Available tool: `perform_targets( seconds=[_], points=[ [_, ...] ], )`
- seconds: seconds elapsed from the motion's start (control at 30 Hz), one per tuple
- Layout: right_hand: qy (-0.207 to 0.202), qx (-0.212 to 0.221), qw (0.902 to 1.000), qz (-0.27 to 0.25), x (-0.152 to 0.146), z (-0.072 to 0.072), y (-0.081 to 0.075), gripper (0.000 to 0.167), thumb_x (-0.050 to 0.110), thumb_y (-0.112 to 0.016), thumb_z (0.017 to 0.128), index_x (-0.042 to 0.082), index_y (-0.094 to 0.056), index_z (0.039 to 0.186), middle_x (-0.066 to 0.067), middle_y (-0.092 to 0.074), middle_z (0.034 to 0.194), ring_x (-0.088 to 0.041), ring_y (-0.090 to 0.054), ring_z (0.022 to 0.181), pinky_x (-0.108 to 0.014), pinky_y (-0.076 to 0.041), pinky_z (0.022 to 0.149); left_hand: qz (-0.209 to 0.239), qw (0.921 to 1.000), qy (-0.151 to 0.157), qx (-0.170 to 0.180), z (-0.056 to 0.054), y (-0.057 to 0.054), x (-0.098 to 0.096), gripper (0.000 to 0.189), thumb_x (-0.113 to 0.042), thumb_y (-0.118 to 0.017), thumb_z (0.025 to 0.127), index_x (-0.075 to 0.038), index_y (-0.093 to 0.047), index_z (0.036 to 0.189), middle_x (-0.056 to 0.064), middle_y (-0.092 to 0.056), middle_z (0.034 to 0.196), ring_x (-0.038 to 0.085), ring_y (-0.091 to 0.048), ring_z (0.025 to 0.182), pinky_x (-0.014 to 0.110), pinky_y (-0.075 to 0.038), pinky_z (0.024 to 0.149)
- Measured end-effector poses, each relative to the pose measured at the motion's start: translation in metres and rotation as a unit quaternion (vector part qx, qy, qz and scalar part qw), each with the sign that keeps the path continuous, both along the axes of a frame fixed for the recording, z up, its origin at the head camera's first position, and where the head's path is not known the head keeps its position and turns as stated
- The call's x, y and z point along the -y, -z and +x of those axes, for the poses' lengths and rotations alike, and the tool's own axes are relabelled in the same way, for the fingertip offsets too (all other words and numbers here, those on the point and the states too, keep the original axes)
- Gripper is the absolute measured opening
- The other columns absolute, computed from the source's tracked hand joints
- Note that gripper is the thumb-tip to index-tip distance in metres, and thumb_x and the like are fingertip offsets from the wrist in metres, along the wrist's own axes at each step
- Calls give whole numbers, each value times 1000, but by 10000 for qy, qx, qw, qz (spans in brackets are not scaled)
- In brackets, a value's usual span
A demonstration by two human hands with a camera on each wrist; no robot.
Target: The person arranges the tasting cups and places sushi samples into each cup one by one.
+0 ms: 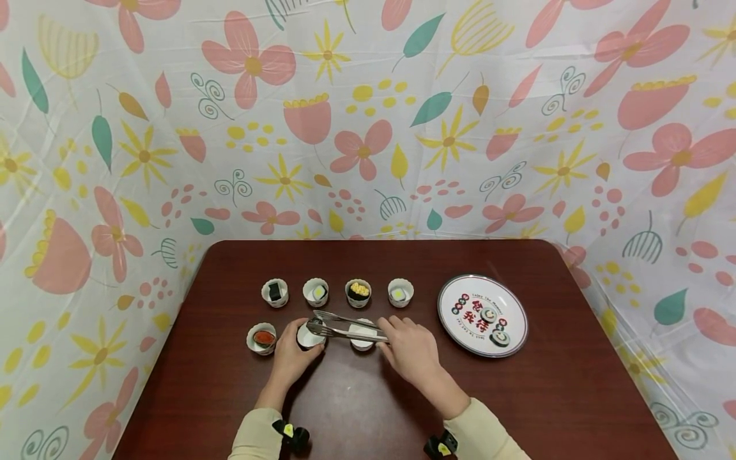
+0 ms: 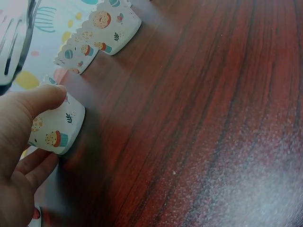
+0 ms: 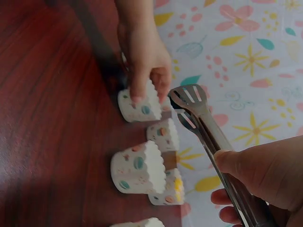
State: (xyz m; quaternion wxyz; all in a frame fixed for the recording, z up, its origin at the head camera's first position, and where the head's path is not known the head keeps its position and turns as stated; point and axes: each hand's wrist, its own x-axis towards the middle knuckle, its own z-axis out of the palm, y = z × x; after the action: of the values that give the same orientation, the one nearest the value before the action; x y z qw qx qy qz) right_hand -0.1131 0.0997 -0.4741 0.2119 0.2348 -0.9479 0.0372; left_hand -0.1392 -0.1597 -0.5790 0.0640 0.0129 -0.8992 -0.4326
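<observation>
My left hand grips a white paper cup in the front row, thumb and fingers around its sides. In the left wrist view the cup shows printed cupcakes and stands slightly tilted. My right hand holds metal tongs, whose slotted ends hang over the gripped cup. Something dark shows at the tong ends; I cannot tell whether a piece sits between them. In the right wrist view the tongs run up from the right hand, their ends close together. Beneath the tongs stands another cup.
Behind stand cups with a black-wrapped piece, yellow-centred rolls and a corn-topped piece. An orange-topped piece sits in the front-left cup. At right, a round plate bears two sushi rolls. A patterned curtain hangs behind.
</observation>
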Motion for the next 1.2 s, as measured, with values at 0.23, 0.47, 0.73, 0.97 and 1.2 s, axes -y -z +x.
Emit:
perform_targets(
  seconds=[0.23,0.47,0.73,0.97,1.2],
  points=[
    [27,163,9999,48,10,1,8,36,34,-76,70,16,-55,93,3,-56,77,-21,-57,70,-34,-46,54,-58,9999,11,-97,1,-1,0,61,-21,-82,66,-15,-53,119,4,-58,108,28,-55,104,47,-44,86],
    [72,229,9997,94,14,0,11,36,36,-75,71,15,-55,92,2,-55,76,-20,-56,68,-33,-44,50,-102,9998,-2,-178,1,0,0,61,-21,-82,65,-15,-53,119,4,-57,105,27,-56,101,46,-45,84],
    [132,351,9992,108,12,0,12,38,37,-75,72,15,-55,95,1,-56,78,-21,-57,71,-33,-45,52,-54,9999,53,-147,0,-2,0,61,-20,-82,66,-13,-54,120,6,-58,106,27,-56,101,46,-45,83],
    [194,426,9989,-38,4,3,10,40,37,-76,71,16,-58,100,1,-60,84,-21,-59,76,-33,-48,57,-46,9999,85,-69,-1,-1,1,60,-22,-81,67,-14,-54,120,4,-57,107,27,-56,102,45,-45,84],
    [246,335,9988,-241,-13,6,11,43,35,-77,69,16,-60,104,0,-60,85,-21,-58,73,-32,-46,54,16,10000,75,-39,0,0,0,58,-23,-81,67,-16,-54,118,5,-57,108,27,-56,99,45,-46,81]
  ],
)
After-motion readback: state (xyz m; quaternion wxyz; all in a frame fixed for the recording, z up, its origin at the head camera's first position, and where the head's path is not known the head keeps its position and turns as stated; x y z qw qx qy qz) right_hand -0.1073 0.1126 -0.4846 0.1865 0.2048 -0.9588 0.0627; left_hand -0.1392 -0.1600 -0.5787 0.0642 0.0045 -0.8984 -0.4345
